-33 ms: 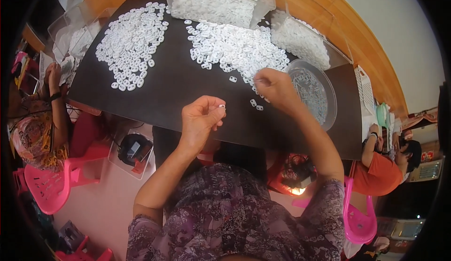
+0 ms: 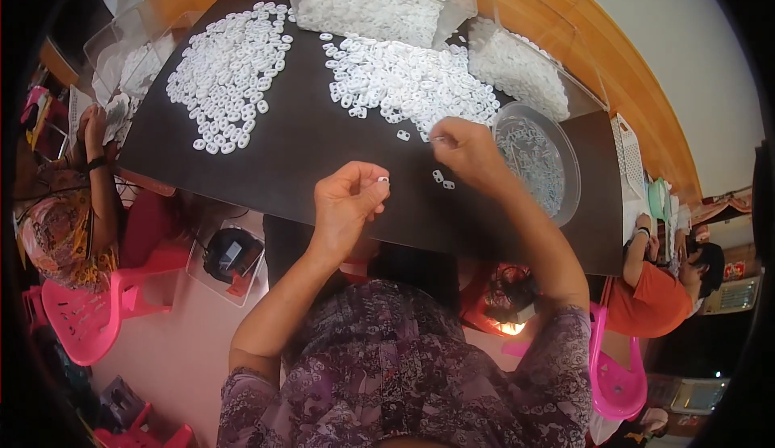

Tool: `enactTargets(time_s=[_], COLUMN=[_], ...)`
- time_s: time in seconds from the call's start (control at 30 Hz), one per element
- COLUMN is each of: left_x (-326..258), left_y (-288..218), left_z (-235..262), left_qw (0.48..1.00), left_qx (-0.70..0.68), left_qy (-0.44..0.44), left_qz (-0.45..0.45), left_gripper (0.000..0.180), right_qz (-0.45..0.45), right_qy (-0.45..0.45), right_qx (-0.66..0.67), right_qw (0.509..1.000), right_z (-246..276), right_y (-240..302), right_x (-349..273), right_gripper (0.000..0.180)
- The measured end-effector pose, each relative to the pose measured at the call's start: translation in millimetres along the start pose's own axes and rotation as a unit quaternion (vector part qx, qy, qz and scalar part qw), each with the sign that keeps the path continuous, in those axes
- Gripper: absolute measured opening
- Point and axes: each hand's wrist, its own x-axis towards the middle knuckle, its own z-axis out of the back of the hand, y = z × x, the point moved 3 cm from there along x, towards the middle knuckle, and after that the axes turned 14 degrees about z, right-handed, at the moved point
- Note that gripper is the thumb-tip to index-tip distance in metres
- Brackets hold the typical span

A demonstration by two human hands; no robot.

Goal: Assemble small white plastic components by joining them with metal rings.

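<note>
— First, what is located at the left edge of the view?
— A co-worker point(image 2: 64, 222) in a patterned top, with a pink chair point(image 2: 81, 319) adjoining. To the right of that person begins the dark table point(image 2: 299, 137).
— What does the table carry at its left end?
— A loose heap of white oval parts point(image 2: 222, 85), each with openings, spread flat toward the near side.
— State the condition of the left hand.
— The left hand point(image 2: 347, 202) is raised near the front edge of the table. Thumb and forefinger are pinched together on a small white piece point(image 2: 383, 180), which projects slightly at the fingertips.
— And beyond it?
— A large clear container point(image 2: 456, 22), filled with white pieces, stands at the far side. Directly in front of it lies the central heap point(image 2: 412, 81), also white. Two loose pieces point(image 2: 443, 180) rest on the table between the hands.
— State the condition of the right hand.
— The right hand point(image 2: 467, 153) is at the near edge of the central heap, well apart from the left. Its fingers are closed on a thin metallic part point(image 2: 437, 138); the exact shape is too small to tell.
— What remains on the right?
— A round clear tub point(image 2: 575, 175) holding small grey metallic parts point(image 2: 529, 161), then a person in an orange top point(image 2: 646, 299).
</note>
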Motion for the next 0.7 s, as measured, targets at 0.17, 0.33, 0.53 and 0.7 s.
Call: enactTargets(time_s=[0.17,0.33,0.53,0.7], left_x=[15.8,15.9,16.3,14.4], left_y=[-3.8,-2.9,-3.3,-2.8], left_z=[6.3,5.6,9.3,11.0], left_qw=[0.991,0.991,0.995,0.997], left_qx=[0.113,0.099,0.056,0.027], left_qy=[-0.057,-0.065,-0.062,-0.041], left_qz=[-0.052,-0.067,-0.054,-0.056], left_gripper=[0.011,0.008,0.006,0.007], right_qz=[0.083,0.037,0.130,0.126], right_qy=[0.024,0.003,-0.030,-0.020], right_qx=[-0.065,0.000,-0.141,-0.139], right_qw=[0.994,0.999,0.981,0.982], right_z=[-28.0,-22.0,-14.0,-23.2], right_y=[-9.9,-6.3,-2.7,6.7], right_x=[13.1,12.4,5.0,-1.7], right_gripper=[0.014,0.024,0.015,0.008])
